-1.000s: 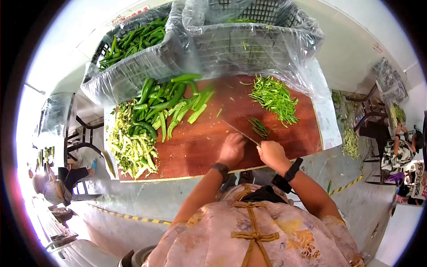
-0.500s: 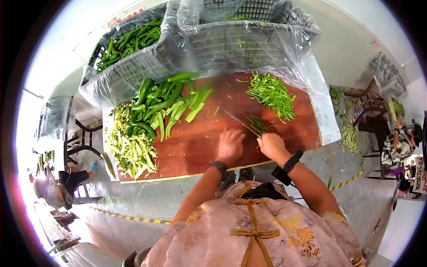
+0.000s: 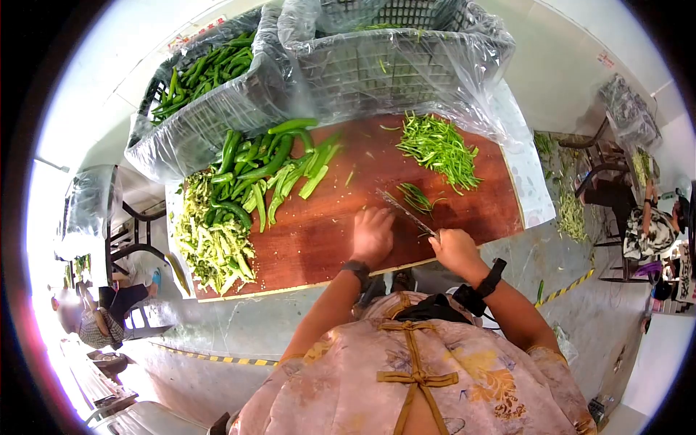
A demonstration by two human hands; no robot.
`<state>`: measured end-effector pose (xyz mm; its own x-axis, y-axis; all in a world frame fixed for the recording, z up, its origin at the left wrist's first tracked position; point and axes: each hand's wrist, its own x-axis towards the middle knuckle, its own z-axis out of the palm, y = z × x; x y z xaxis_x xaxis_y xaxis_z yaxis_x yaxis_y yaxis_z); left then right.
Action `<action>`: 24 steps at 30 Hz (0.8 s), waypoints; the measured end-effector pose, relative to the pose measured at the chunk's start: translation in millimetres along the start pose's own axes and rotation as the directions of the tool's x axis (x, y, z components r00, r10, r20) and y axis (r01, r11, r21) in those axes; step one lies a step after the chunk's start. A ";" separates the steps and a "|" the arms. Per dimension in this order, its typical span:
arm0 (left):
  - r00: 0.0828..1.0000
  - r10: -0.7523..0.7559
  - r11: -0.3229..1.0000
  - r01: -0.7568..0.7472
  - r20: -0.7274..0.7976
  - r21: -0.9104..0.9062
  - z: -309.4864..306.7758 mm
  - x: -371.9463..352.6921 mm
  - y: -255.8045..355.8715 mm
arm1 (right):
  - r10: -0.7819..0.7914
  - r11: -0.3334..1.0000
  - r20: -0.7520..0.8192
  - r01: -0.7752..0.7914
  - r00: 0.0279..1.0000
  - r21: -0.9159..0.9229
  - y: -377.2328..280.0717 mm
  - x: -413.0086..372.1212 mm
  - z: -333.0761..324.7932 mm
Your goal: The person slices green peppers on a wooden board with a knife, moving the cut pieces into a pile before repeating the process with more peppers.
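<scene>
My right hand (image 3: 457,251) is closed round the handle of a knife (image 3: 406,211), whose thin blade points up and left across the reddish-brown cutting board (image 3: 304,250). Just to the left, my left hand (image 3: 373,236) is low over the board, its fingers curled forward and blurred; anything under them is hidden. A small bunch of green pepper strips (image 3: 415,196) lies right of the blade. Farther back is a bigger pile of shredded green pepper (image 3: 439,152). Split green pepper pieces (image 3: 312,171) and whole green peppers (image 3: 254,163) lie at the left.
Pale seedy pepper cores (image 3: 214,254) are heaped on the board's left edge. Behind stand a plastic-lined crate of green peppers (image 3: 206,72) and another lined crate (image 3: 406,69). People sit at both sides, one at the right (image 3: 641,228). Green scraps (image 3: 571,210) litter the floor.
My right hand has moved slightly right and down with the knife, drawing the blade away from the small bunch of strips. My left hand stays in nearly the same place.
</scene>
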<state>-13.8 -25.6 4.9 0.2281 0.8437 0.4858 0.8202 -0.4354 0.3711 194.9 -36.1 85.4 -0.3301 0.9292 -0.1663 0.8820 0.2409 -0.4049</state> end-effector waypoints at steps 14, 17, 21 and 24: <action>0.998 0.036 0.999 -0.036 -0.046 -0.013 3.7 1.5 -4.1 | 0.056 0.998 0.081 -0.058 0.995 0.015 -15.7 14.4 7.7; 0.998 0.023 0.999 -0.026 -0.065 -0.044 2.5 2.9 -2.1 | 0.005 1.000 0.077 -0.007 0.997 0.028 -15.2 24.2 13.0; 0.998 0.042 0.998 -0.044 -0.049 -0.035 5.1 1.4 -6.1 | -0.031 0.997 -0.018 0.032 0.999 0.068 -27.2 56.6 28.3; 0.998 0.052 0.998 -0.053 -0.030 -0.038 6.2 0.3 -7.4 | -0.062 0.996 -0.084 0.066 0.995 0.054 -30.6 70.9 33.8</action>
<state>-16.6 -20.1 -2.6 0.2552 0.8101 0.5278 0.7864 -0.4915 0.3742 133.1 13.0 55.6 -0.3544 0.9329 -0.0646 0.8386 0.2865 -0.4633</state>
